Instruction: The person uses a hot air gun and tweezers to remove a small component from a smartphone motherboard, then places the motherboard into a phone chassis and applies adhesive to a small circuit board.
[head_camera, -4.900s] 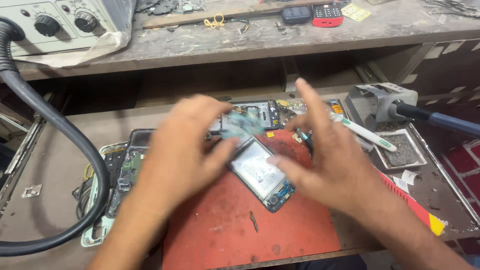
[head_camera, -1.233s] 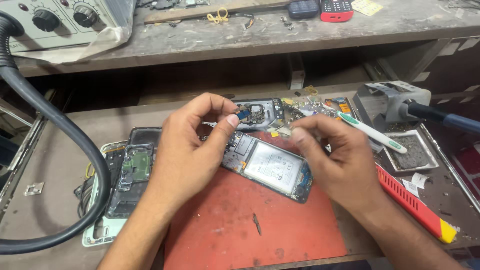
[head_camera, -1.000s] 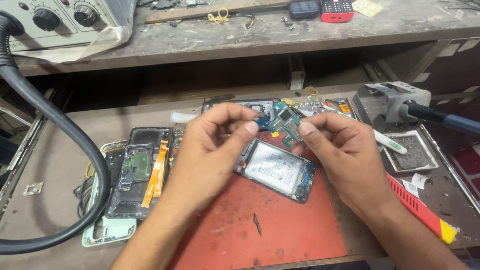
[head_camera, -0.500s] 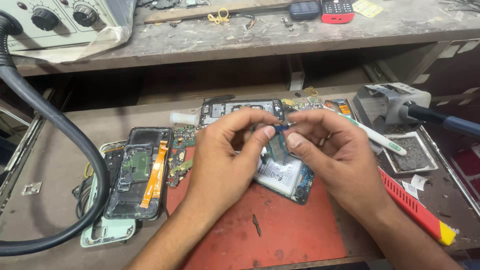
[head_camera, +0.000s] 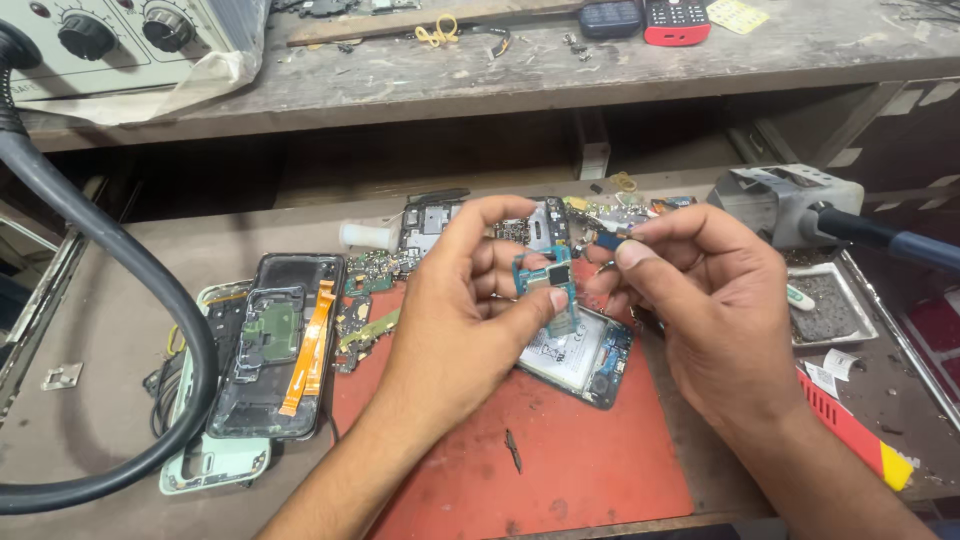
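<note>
Fingers of the left hand (head_camera: 450, 320) pinch a small teal circuit board (head_camera: 548, 285) at frame centre, above the opened phone (head_camera: 575, 355); the right hand (head_camera: 705, 300) nips a tiny blue-tipped part (head_camera: 608, 240). Loose grip could drop the board among the scattered parts.

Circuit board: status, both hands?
Left hand pinches the small teal circuit board; right hand at its top edge. Board held above opened phone on red mat. Nothing in the way.
</note>
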